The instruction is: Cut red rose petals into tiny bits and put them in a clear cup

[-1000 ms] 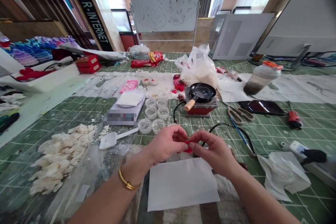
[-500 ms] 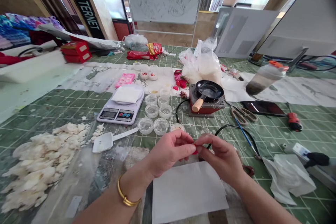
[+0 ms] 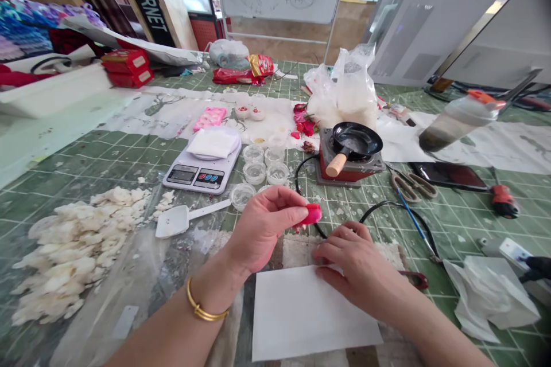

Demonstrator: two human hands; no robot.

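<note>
Thumb and fingers of my left hand (image 3: 267, 228) pinch a bright pink-red petal (image 3: 313, 214), raised a little above the table beyond the paper. My right hand (image 3: 360, 268) is lower and to the right, thumb apart from its bent fingers, with nothing visible in it. Its fingertips are over the far edge of a white paper sheet (image 3: 307, 321); whether they touch it I cannot tell. Behind my left hand stand small clear round cups (image 3: 253, 172), the nearest partly hidden. A white scoop (image 3: 173, 222) lies left of them.
White ragged pieces (image 3: 81, 241) are heaped at left. Behind them is a kitchen scale (image 3: 177, 175). A small black pan (image 3: 359, 140) rests on a hot plate (image 3: 340, 175), near red roses (image 3: 305, 122). Scissors (image 3: 415, 186), a cable and crumpled tissue (image 3: 495, 292) lie at right.
My hands were together at the petal; now they are apart. The right hand has let go and dropped toward the paper, while the left holds the petal. The view has shifted slightly.
</note>
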